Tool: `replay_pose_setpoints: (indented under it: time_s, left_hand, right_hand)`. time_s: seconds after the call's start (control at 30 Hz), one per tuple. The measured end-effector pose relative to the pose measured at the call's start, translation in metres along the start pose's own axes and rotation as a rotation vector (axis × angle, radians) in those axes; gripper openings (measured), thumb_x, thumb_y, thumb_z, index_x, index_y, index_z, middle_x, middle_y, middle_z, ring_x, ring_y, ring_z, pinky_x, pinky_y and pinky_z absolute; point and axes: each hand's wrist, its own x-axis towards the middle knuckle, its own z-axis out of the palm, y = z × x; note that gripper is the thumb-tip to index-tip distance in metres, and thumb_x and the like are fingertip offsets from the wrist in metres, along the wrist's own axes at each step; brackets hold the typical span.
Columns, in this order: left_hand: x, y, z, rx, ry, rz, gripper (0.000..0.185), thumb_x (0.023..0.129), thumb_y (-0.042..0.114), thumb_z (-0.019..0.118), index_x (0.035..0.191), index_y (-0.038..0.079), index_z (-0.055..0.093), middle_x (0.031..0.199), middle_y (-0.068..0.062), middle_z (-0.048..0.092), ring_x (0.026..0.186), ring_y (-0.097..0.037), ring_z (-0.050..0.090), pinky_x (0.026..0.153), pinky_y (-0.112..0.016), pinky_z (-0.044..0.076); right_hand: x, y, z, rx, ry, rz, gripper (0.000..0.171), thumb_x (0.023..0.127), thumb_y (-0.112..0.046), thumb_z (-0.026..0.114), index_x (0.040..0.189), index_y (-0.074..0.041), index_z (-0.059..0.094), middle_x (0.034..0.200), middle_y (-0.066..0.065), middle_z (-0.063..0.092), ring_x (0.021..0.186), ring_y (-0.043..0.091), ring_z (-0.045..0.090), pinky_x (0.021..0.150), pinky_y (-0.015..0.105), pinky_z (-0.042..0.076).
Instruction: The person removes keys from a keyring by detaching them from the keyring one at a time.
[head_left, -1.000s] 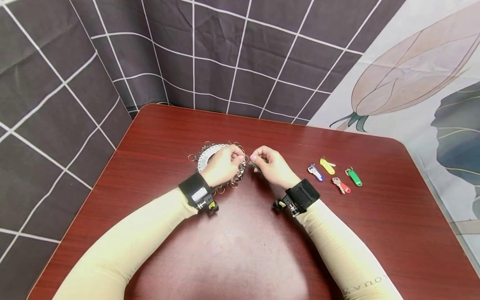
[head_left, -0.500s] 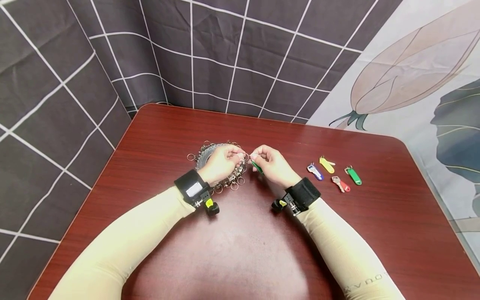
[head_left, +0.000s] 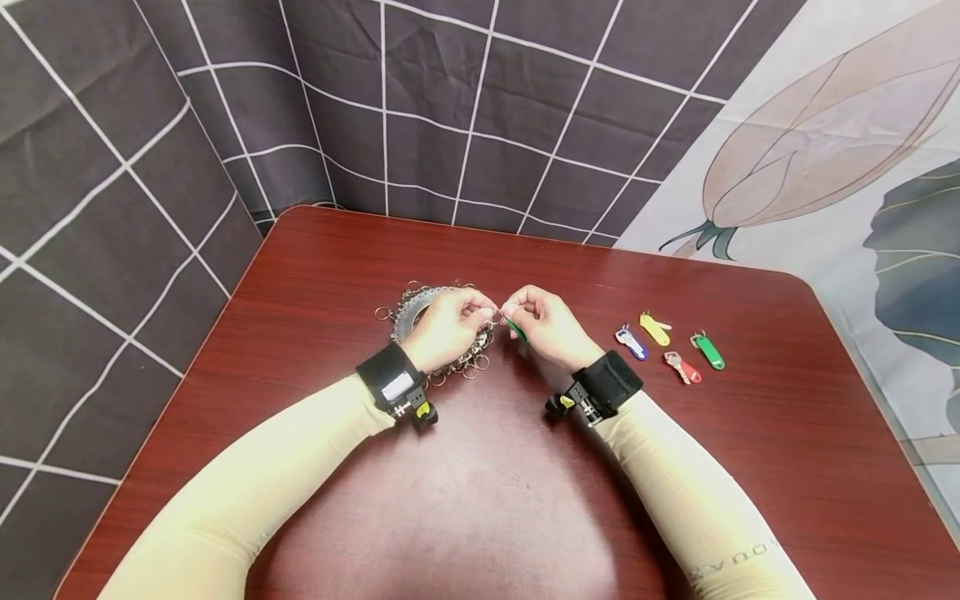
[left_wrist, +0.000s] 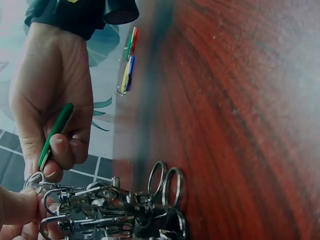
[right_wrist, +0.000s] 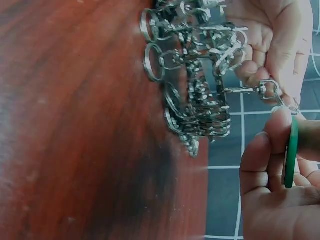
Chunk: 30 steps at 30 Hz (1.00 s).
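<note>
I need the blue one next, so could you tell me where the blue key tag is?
In the head view, the blue key tag lies on the table, right of the right hand, beside the yellow tag.

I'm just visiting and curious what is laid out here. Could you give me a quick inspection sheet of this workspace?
Surface: red-brown wooden table, glossy.
Job's things: green key tag; bunch of metal key rings and clasps; one clasp ring drawn out from it.
Clutter: four spare tagged keys, blue, yellow, red, green.
Grips: left hand pinches the clasp ring; right hand pinches the green key tag.
Cables: nothing seen.
Surroundings: dark grid-patterned cloth; floral print.
</note>
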Motion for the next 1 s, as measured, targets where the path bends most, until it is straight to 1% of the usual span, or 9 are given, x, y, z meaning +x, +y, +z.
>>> replay_pose_setpoints:
  time_s: [0.1, 0.27, 0.37, 0.47, 0.57, 0.67, 0.87, 0.93, 1.0]
  left_hand:
    - [0.001, 0.001, -0.001, 0.037, -0.010, -0.001, 0.012, 0.095, 0.011, 0.059, 0.099, 0.005, 0.068, 0.092, -0.003, 0.068, 0.084, -0.014, 0.065, 0.077, -0.029, 0.052]
    - [0.001, 0.005, -0.003, 0.101, -0.056, -0.027, 0.015, 0.097, 0.013, 0.058, 0.104, 0.005, 0.068, 0.096, -0.004, 0.068, 0.088, -0.016, 0.064, 0.080, -0.031, 0.051]
    - [0.002, 0.006, -0.004, 0.138, -0.090, -0.034, 0.016, 0.096, 0.014, 0.059, 0.105, 0.007, 0.069, 0.099, -0.004, 0.067, 0.090, -0.015, 0.064, 0.081, -0.031, 0.051]
    - [0.003, 0.005, -0.005, 0.144, -0.134, -0.036, 0.012, 0.094, 0.013, 0.061, 0.102, 0.007, 0.068, 0.094, -0.003, 0.067, 0.086, -0.014, 0.063, 0.079, -0.029, 0.051]
    - [0.005, 0.004, -0.006, 0.129, -0.169, -0.043, 0.007, 0.092, 0.011, 0.063, 0.097, 0.007, 0.066, 0.086, -0.003, 0.065, 0.080, -0.014, 0.063, 0.075, -0.028, 0.051]
    - [0.006, 0.004, -0.007, 0.132, -0.173, -0.048, 0.005, 0.091, 0.009, 0.063, 0.095, 0.006, 0.064, 0.083, -0.002, 0.063, 0.079, -0.015, 0.061, 0.072, -0.028, 0.050]
    - [0.008, 0.006, -0.007, 0.135, -0.153, -0.052, 0.006, 0.090, 0.009, 0.063, 0.096, 0.007, 0.063, 0.084, -0.003, 0.062, 0.079, -0.016, 0.060, 0.073, -0.029, 0.050]
    - [0.008, 0.006, -0.007, 0.134, -0.150, -0.052, 0.006, 0.089, 0.010, 0.062, 0.095, 0.008, 0.063, 0.084, -0.003, 0.062, 0.079, -0.016, 0.060, 0.072, -0.029, 0.050]
    - [0.008, 0.006, -0.007, 0.132, -0.152, -0.047, 0.007, 0.089, 0.010, 0.062, 0.096, 0.007, 0.064, 0.083, -0.002, 0.063, 0.078, -0.016, 0.060, 0.072, -0.029, 0.050]
  right_hand:
    - [0.001, 0.001, -0.001, 0.000, 0.008, -0.006, 0.012, 0.098, -0.011, 0.056, 0.097, 0.002, 0.057, 0.071, 0.019, 0.056, 0.063, 0.046, 0.051, 0.051, 0.041, 0.047]
    - [0.001, 0.005, -0.001, 0.024, 0.007, 0.000, 0.019, 0.099, -0.013, 0.055, 0.099, 0.006, 0.055, 0.071, 0.019, 0.056, 0.061, 0.047, 0.049, 0.050, 0.042, 0.047]
    - [0.001, 0.006, -0.001, 0.020, 0.016, -0.008, 0.017, 0.099, -0.012, 0.054, 0.099, 0.005, 0.055, 0.070, 0.016, 0.056, 0.061, 0.047, 0.049, 0.050, 0.040, 0.046]
    - [0.001, 0.006, -0.001, 0.012, 0.020, -0.022, 0.013, 0.099, -0.012, 0.055, 0.098, 0.001, 0.056, 0.069, 0.013, 0.056, 0.063, 0.044, 0.051, 0.050, 0.038, 0.047]
    - [0.002, 0.005, -0.004, 0.018, 0.010, -0.043, 0.012, 0.098, -0.013, 0.056, 0.098, -0.001, 0.057, 0.071, 0.013, 0.059, 0.065, 0.039, 0.057, 0.054, 0.035, 0.048]
    - [0.002, 0.004, -0.007, 0.037, -0.011, -0.056, 0.014, 0.097, -0.014, 0.059, 0.100, -0.001, 0.059, 0.073, 0.015, 0.063, 0.066, 0.032, 0.062, 0.057, 0.030, 0.049]
    - [0.001, 0.007, -0.015, 0.042, -0.033, -0.047, 0.017, 0.095, -0.018, 0.063, 0.104, -0.004, 0.064, 0.075, 0.015, 0.066, 0.068, 0.038, 0.061, 0.057, 0.027, 0.047]
    - [0.000, 0.009, -0.015, 0.047, -0.043, -0.044, 0.017, 0.095, -0.017, 0.063, 0.105, -0.003, 0.065, 0.079, 0.019, 0.066, 0.069, 0.035, 0.062, 0.059, 0.028, 0.048]
    - [0.000, 0.011, -0.016, 0.059, -0.050, -0.043, 0.018, 0.095, -0.015, 0.062, 0.105, -0.001, 0.065, 0.084, 0.024, 0.065, 0.068, 0.029, 0.063, 0.061, 0.030, 0.049]
